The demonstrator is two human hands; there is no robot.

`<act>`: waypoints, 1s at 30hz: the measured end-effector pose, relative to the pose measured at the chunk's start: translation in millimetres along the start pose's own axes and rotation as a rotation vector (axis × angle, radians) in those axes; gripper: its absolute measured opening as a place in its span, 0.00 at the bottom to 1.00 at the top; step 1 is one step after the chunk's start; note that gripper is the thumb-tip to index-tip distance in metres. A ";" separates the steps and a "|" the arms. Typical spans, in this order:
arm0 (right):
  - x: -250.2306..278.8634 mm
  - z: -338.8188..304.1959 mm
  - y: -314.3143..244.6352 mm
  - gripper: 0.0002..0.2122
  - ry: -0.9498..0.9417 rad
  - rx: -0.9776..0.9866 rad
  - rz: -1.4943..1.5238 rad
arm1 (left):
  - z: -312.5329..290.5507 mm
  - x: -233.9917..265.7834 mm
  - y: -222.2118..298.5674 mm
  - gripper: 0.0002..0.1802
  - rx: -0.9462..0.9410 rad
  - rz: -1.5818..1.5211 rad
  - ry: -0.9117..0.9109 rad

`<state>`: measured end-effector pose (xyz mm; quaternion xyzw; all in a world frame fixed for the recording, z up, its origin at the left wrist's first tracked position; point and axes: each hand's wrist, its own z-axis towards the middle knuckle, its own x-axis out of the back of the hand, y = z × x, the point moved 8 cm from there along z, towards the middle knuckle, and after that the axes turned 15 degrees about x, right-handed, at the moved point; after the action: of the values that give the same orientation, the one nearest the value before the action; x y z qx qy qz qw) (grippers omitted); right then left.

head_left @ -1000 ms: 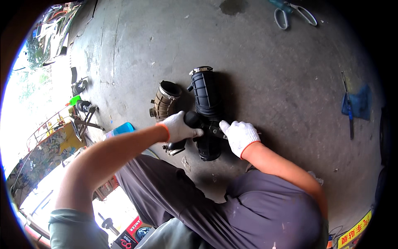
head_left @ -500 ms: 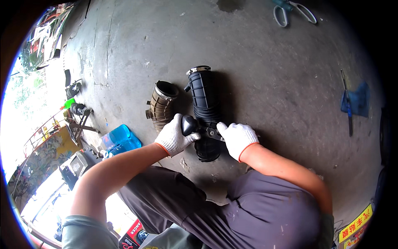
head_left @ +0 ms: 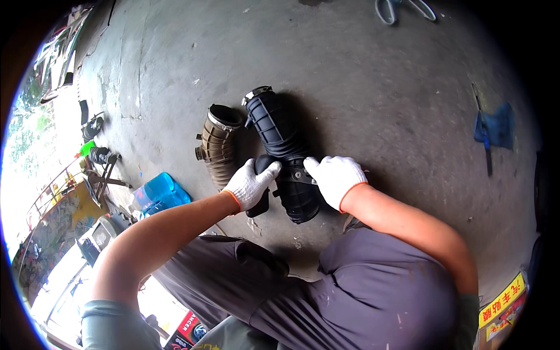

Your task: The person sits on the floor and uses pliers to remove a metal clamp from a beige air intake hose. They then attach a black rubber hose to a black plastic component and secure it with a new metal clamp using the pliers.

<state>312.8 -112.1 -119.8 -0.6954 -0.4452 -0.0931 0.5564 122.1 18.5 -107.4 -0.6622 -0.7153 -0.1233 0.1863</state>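
A black ribbed air intake hose (head_left: 269, 123) lies on the floor in front of me, its upper end ringed by a metal clamp (head_left: 257, 92). My left hand (head_left: 249, 185), in a white knitted glove, is closed around a rounded black side chamber (head_left: 264, 163) of the hose. My right hand (head_left: 336, 179), gloved alike, pinches a dark flat piece with a round rivet (head_left: 298, 175) that lies across the hose; its far end is hidden in the glove. Left of the black hose, a dusty brown intake hose (head_left: 217, 143) with an open clamped mouth rests apart from both hands.
A translucent blue plastic container (head_left: 161, 195) sits at the left. Far right lies a blue cloth (head_left: 501, 126) with a long thin tool (head_left: 484, 128) beside it. Grey looped handles (head_left: 385, 11) show at the top edge. Metal parts (head_left: 100, 154) stand at the far left.
The black hose has tilted, its upper end swinging left. My left hand has turned the side chamber, and its lower part now shows below the glove. My right hand keeps its pinch.
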 end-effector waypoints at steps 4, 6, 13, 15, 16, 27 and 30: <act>-5.2 -1.5 1.8 0.13 0.072 -0.002 -0.027 | 0.5 -20.3 -7.4 0.51 0.152 -0.329 -0.177; -3.2 -0.3 0.1 0.12 0.072 0.000 -0.034 | 2.5 -30.4 -19.2 0.51 0.231 -0.527 -0.238; -3.4 0.3 -4.1 0.11 0.062 0.004 -0.021 | -9.7 -16.6 -2.3 0.40 -0.043 -0.240 0.053; -3.9 0.0 -2.8 0.11 0.044 -0.002 0.001 | -7.5 -12.9 0.3 0.38 -0.118 -0.178 0.081; 0.3 1.3 -2.2 0.11 0.040 0.001 0.005 | -4.3 -12.0 -0.4 0.38 -0.128 -0.159 0.078; 11.7 -7.4 -19.9 0.15 -0.062 0.013 0.006 | -7.3 -36.4 -38.3 0.22 -0.165 -0.770 -0.120; 13.1 -11.6 -28.4 0.21 -0.110 0.004 -0.068 | -13.9 -41.9 -48.5 0.22 -0.164 -0.836 -0.101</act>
<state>304.2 -115.7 -87.8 -0.6830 -0.4986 -0.0728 0.5288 77.6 -29.6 -109.4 -0.3333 -0.9181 -0.2121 0.0317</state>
